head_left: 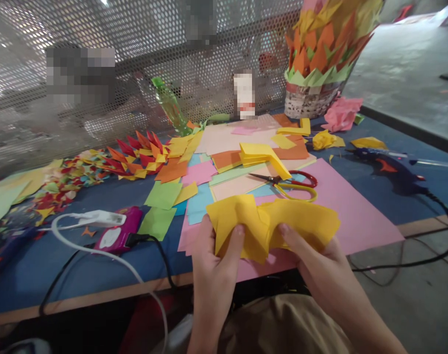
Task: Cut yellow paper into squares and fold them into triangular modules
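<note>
Yellow paper pieces (305, 221) are held up over the table's front edge, in two bunches that meet in the middle. My left hand (218, 260) grips the left bunch with the thumb on its face. Around the right bunch closes my right hand (316, 255), thumb on top and fingers behind. Just beyond the paper lie scissors (295, 187) with one red and one yellow handle loop, their blades pointing left. A folded yellow paper strip (263, 156) rests by the blades. Under it all spreads a large pink sheet (356, 211).
To the left, a magenta power strip (121, 231) has a white cable (109, 253) running off the edge. At right lies a dark blue glue gun (389, 169). A paper-covered basket (312, 98) and a green bottle (170, 108) stand at the back, near the perforated metal screen (135, 29).
</note>
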The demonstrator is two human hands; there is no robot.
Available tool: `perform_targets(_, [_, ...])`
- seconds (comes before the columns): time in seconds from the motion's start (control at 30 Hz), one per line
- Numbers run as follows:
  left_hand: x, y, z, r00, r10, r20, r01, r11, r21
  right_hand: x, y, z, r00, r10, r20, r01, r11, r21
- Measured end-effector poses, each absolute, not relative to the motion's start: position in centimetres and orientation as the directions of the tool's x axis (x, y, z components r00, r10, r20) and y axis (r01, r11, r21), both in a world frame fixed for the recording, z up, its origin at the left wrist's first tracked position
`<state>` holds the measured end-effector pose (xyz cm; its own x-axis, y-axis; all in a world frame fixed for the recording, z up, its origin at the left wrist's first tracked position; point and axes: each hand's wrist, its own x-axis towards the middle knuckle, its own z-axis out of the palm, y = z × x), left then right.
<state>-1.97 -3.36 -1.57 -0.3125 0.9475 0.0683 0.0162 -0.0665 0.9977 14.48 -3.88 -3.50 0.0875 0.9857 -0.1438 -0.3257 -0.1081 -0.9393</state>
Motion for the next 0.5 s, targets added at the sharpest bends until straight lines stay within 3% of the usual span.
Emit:
perform_targets(0.2, [-2.0,-3.6,-1.4,-0.313,0.949,0.026,-0.052,-0.045,0.998,14.5,-3.7,-2.9,0.141,0.975,-0.169,-0.36,-0.109,-0.927])
perform_targets(0.33, [-2.4,-3.9,-0.6,-0.285,0.959,-0.015,-0.171,-0.036,0.985,15.9,-3.1,-2.3,0.206,0.962,-0.179,-0.288,-0.115,-0.951])
perform_targets(0.5, [-3.0,-4.1,0.0,-0.308,0.951,-0.026,-0.17,-0.028,0.985,18.4,-1.7,-2.2,0.175,0.97,-0.169,-0.181,-0.137,-0.974])
